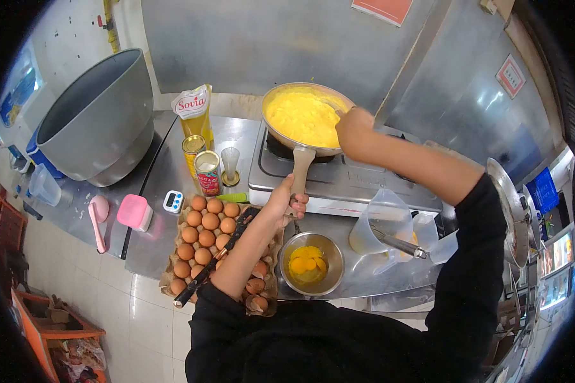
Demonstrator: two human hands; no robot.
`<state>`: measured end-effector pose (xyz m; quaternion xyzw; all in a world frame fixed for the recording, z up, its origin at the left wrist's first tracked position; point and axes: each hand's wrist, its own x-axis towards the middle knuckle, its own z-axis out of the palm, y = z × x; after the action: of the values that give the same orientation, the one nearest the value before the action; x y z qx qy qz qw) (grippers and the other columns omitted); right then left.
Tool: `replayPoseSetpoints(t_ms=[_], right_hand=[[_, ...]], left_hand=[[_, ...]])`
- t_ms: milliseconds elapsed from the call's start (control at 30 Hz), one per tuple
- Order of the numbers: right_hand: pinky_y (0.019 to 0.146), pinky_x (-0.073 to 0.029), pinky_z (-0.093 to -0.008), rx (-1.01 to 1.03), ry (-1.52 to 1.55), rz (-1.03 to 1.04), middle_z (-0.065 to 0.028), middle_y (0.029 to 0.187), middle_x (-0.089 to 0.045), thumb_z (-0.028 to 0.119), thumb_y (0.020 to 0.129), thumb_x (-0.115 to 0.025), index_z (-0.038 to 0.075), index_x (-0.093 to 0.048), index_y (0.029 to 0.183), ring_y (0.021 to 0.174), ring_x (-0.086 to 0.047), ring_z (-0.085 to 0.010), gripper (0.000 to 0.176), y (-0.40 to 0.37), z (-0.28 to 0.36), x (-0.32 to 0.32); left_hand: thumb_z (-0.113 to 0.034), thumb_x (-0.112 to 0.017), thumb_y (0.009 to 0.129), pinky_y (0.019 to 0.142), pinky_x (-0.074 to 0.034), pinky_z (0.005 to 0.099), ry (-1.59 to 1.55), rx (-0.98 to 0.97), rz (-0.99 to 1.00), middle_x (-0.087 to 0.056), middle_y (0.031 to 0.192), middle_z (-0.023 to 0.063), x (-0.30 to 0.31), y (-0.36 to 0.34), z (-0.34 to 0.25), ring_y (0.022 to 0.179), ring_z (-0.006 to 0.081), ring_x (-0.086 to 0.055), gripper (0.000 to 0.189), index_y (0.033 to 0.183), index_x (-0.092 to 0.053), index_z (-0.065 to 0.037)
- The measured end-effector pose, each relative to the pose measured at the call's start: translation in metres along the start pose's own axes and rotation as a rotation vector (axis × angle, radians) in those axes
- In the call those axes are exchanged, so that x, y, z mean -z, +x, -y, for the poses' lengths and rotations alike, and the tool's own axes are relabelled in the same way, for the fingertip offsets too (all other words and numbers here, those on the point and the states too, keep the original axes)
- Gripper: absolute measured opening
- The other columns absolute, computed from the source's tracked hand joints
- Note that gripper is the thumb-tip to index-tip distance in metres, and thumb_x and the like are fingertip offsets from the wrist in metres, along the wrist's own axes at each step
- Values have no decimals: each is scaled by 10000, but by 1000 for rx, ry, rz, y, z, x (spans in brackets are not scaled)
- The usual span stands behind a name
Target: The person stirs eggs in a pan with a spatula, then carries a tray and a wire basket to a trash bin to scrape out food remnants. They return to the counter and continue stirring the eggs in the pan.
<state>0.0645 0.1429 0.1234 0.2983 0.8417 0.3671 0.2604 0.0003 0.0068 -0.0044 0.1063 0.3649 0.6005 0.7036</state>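
My left hand (285, 203) is wrapped around the pale handle of a frying pan (302, 159), which sits tilted on the gas stove. Soft yellow scrambled egg (300, 116) fills the pan. At the pan's right rim, my right hand (356, 133) is closed on a metal utensil (336, 108) that looks like a fork, its tip in the egg. Below the handle stands a steel bowl (287, 279) with several raw yolks (307, 260). Under my left forearm lies a carton of brown eggs (206, 238), with cracked shells at its lower right and a long black tool (201, 281) across it.
The stove (338, 175) stands against a metal wall. Left of it are an oil pouch (195, 115), two cans (207, 172), a small glass (230, 163), a timer (173, 201) and a pink-lidded tub (134, 212). Right: a plastic jug (382, 220) with a whisk (399, 244). A large grey tub (96, 121) stands far left.
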Motion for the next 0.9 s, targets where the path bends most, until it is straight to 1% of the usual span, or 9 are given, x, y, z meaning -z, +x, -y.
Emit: replayPoseSetpoints(t_ms=[67,133,167,367,500,633,700,767,900], right_hand=[[471,-433,-306,-52,49,0,-5,740,-606,110,631,-580,128,-632,752,688,-578,-171,133,15,16,-21],[290,-207,-242,-235,-37,-169,19,643,-541,75,594,-569,120,-616,702,542,-493,-102,126,33,26,-44],[290,-207,-242,-235,-33,-177,19,643,-541,75,594,-569,120,-616,702,542,-493,-102,126,39,26,-52],[367,-391,-307,-6,79,-520,-63,665,-572,78,621,-544,60,-615,716,609,-563,-189,121,71,-2,-89],[554,-463,-339,15,150,-635,-90,707,-581,116,703,-495,58,-605,745,712,-571,-216,132,70,-47,-84],[565,-457,-351,235,553,-426,-73,721,-586,202,753,-478,165,-581,955,720,-582,-211,230,70,-144,-75],[438,-416,-314,541,540,-359,-81,648,-565,245,772,-465,202,-543,1033,547,-544,-171,276,67,-193,-73],[369,-349,-250,230,710,186,-44,677,-571,212,790,-457,189,-549,1027,479,-460,-113,256,17,-207,-34],[343,-261,-204,155,799,456,13,535,-422,242,803,-456,201,-547,1031,430,-336,-74,249,-17,-209,-15]], left_hand=[[-433,-268,840,356,-269,197,-16,-20,-57,-337,530,-41,-4,-3,0,380,44,-282,367,842,-359,-77],[-431,-265,841,357,-271,198,-14,-11,-55,-330,529,-42,-4,-2,0,380,43,-280,361,851,-355,-81],[-430,-263,842,358,-274,199,-11,5,-53,-324,527,-44,-4,-3,-1,380,43,-277,355,859,-351,-86],[-425,-243,846,362,-284,202,36,111,-9,-297,524,-53,-4,-4,-10,384,41,-271,322,878,-323,-115],[-427,-230,847,362,-283,202,78,127,-10,-291,518,-55,-8,-5,-11,383,41,-271,318,852,-315,-121],[-413,-189,857,375,-300,212,43,122,29,-308,523,-49,-3,-1,-8,391,49,-279,286,888,-301,-152],[-415,-191,856,372,-299,214,41,117,32,-308,524,-49,-4,-3,-9,391,49,-279,290,874,-305,-149],[-417,-192,856,370,-297,215,41,123,33,-309,524,-48,-3,-2,-9,391,49,-279,295,859,-309,-146],[-428,-218,848,368,-287,210,63,110,16,-300,520,-54,-7,-3,-8,382,44,-277,321,826,-330,-128]])
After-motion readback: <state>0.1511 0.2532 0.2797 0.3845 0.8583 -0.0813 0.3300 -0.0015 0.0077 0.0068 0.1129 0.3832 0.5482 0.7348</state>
